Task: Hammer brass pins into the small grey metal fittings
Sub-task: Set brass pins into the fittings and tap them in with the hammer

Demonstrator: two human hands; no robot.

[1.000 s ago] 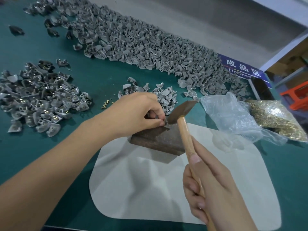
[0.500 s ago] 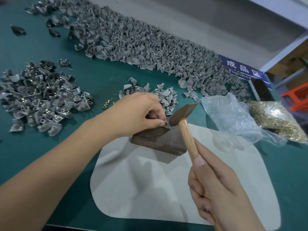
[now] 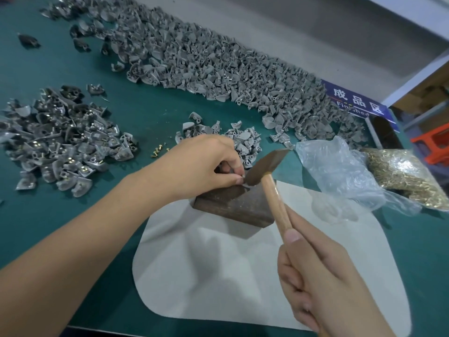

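At the near edge of the teal-green bench (image 3: 73,69), the right hand (image 3: 325,285) is wrapped round the pale wooden handle of a small hammer (image 3: 272,190), thumb laid along the shaft. The hammer's dark rectangular steel head (image 3: 266,166) tilts down over a dark brown wooden block (image 3: 233,205), which sits on the far edge of a light grey rounded mat (image 3: 243,276) spread at the bench's near side. The left hand (image 3: 201,166) reaches in from the left with its fingertips curled and pinching something small on top of the block, right against the hammer's face; the piece itself is too hidden to make out.

Just beyond the left hand lies a little cluster of small grey metal fittings (image 3: 243,139), and a few loose brass pins (image 3: 158,152) beside it. Toward the left edge sits a pile of darker grey fittings with brass showing in them (image 3: 63,142). Toward the right edge, a crumpled clear plastic bag (image 3: 340,171) lies beside a clear bag full of brass pins (image 3: 408,176). Along the far edge runs a long heap of grey fittings (image 3: 206,62), ending near a blue sign with white lettering (image 3: 354,103).
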